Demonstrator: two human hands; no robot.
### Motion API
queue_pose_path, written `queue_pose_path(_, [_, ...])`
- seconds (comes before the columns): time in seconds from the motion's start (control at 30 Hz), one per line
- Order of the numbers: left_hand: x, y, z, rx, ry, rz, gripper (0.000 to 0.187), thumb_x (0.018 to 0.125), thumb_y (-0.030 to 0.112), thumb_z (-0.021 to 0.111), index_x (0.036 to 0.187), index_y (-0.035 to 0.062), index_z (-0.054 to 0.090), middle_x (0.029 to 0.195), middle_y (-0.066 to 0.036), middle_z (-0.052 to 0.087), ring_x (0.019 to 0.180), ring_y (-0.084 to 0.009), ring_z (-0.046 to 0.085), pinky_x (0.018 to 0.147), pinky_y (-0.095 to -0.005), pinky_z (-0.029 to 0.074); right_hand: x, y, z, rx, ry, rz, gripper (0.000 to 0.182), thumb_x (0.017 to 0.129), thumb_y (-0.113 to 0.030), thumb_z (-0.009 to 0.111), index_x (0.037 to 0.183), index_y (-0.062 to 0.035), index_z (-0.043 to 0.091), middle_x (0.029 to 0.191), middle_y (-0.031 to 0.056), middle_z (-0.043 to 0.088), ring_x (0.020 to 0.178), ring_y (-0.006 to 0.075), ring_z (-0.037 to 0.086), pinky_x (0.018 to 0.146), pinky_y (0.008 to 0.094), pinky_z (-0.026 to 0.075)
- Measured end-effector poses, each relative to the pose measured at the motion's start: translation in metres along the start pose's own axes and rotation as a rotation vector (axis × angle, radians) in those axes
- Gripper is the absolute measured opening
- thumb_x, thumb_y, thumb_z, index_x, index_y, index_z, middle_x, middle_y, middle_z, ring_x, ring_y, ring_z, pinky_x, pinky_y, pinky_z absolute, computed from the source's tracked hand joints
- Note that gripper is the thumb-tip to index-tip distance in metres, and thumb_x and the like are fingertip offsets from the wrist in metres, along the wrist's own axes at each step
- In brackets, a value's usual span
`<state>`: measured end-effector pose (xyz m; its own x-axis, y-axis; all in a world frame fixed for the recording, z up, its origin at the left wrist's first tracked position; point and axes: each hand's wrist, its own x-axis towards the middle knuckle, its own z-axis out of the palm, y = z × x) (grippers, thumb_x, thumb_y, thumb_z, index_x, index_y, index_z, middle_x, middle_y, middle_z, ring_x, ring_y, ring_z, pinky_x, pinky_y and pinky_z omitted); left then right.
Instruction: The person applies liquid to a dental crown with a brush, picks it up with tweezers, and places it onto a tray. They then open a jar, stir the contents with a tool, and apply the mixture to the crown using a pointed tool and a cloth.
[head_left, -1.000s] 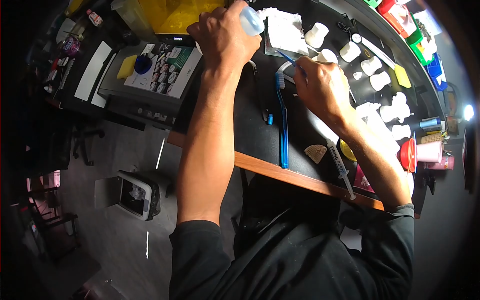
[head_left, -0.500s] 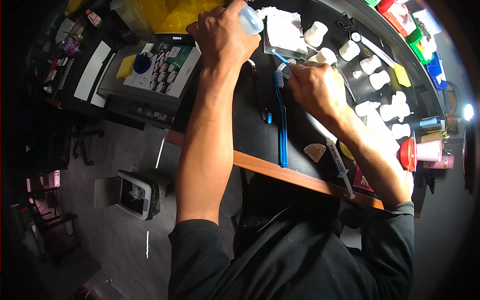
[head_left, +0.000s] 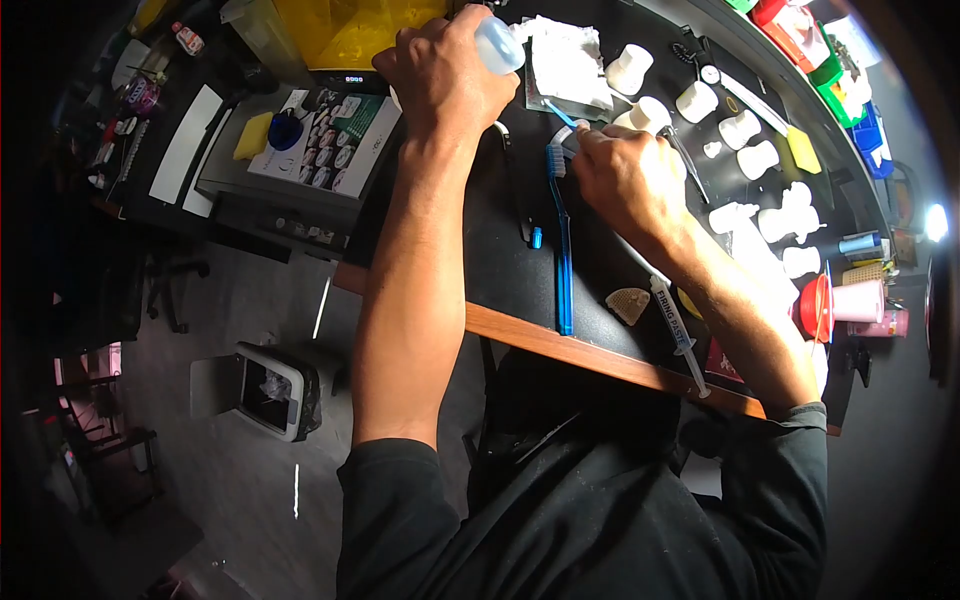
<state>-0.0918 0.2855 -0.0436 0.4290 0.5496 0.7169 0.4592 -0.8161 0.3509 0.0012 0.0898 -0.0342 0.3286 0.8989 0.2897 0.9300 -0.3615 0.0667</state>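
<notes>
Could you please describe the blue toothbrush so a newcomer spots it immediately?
On the black table, look between the left forearm and right forearm. The toothbrush lies there, handle toward the wooden edge. Unlike the short blue piece beside it, it's long and bristled.

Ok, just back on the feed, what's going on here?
A person is working at a dark bench with both hands. The left hand grips a translucent bottle. The right hand holds a thin blue tool, its tip by the near edge of a white tissue; whether they touch is unclear. A blue brush and a syringe lie nearby.
</notes>
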Motion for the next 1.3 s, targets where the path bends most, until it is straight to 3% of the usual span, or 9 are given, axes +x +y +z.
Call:
queue_pose_path(0.37, [0.003, 0.001, -0.004, -0.066, -0.043, -0.016, 0.053, 0.063, 0.022, 0.093, 0.112, 0.0215, 0.075, 0.102, -0.007, 0.079, 0.099, -0.0342, 0.072, 0.085, -0.0502, 0.054, 0.001, 0.000, 0.002, -0.031, -0.051, 0.011, 0.019, 0.093, -0.022, 0.068, 0.100, -0.0072, 0.077, 0.088, 0.0134, 0.075, 0.073, 0.0334, 0.075, 0.065, 0.0433, 0.061])
queue_pose_path(0.57, [-0.002, 0.004, -0.001, 0.044, -0.018, -0.046, 0.058, 0.062, 0.021, 0.094, 0.116, 0.0206, 0.074, 0.109, -0.007, 0.077, 0.106, -0.0350, 0.069, 0.093, -0.0493, 0.051, 0.000, 0.004, 0.002, 0.000, -0.013, 0.023, 0.020, 0.095, -0.022, 0.066, 0.101, -0.0058, 0.076, 0.083, 0.0145, 0.075, 0.070, 0.0341, 0.074, 0.065, 0.0445, 0.061])
queue_pose_path(0.67, [-0.001, -0.007, 0.009, -0.050, 0.057, 0.040, 0.052, 0.062, 0.019, 0.091, 0.112, 0.0206, 0.076, 0.101, -0.012, 0.078, 0.100, -0.0355, 0.070, 0.086, -0.0557, 0.044, 0.000, 0.002, 0.002, 0.007, -0.026, 0.039, 0.020, 0.096, -0.022, 0.065, 0.100, -0.0057, 0.076, 0.077, 0.0140, 0.074, 0.066, 0.0342, 0.074, 0.062, 0.0436, 0.061])
queue_pose_path(0.8, [0.000, -0.014, 0.011, -0.062, -0.010, 0.041, 0.056, 0.062, 0.018, 0.092, 0.116, 0.0213, 0.076, 0.104, -0.012, 0.078, 0.105, -0.0349, 0.069, 0.090, -0.0562, 0.042, -0.002, 0.000, 0.008, 0.004, 0.039, -0.010, 0.019, 0.096, -0.022, 0.065, 0.099, -0.0070, 0.077, 0.073, 0.0128, 0.074, 0.063, 0.0342, 0.073, 0.059, 0.0429, 0.060])
queue_pose_path(1.1, [-0.002, -0.007, 0.005, -0.004, -0.079, -0.021, 0.058, 0.064, 0.014, 0.090, 0.119, 0.0245, 0.077, 0.108, -0.010, 0.078, 0.111, -0.0340, 0.066, 0.096, -0.0585, 0.037, -0.002, 0.000, 0.005, -0.034, -0.086, 0.002, 0.022, 0.093, -0.022, 0.068, 0.108, -0.0078, 0.077, 0.086, 0.0134, 0.076, 0.072, 0.0332, 0.075, 0.064, 0.0435, 0.062])
queue_pose_path(1.3, [-0.004, 0.003, -0.009, 0.131, -0.203, -0.092, 0.054, 0.069, 0.009, 0.087, 0.118, 0.0275, 0.078, 0.109, -0.008, 0.077, 0.116, -0.0317, 0.063, 0.101, -0.0610, 0.032, -0.003, 0.003, 0.008, -0.031, -0.029, -0.007, 0.020, 0.093, -0.021, 0.068, 0.107, -0.0095, 0.076, 0.090, 0.0124, 0.076, 0.075, 0.0338, 0.075, 0.066, 0.0437, 0.062])
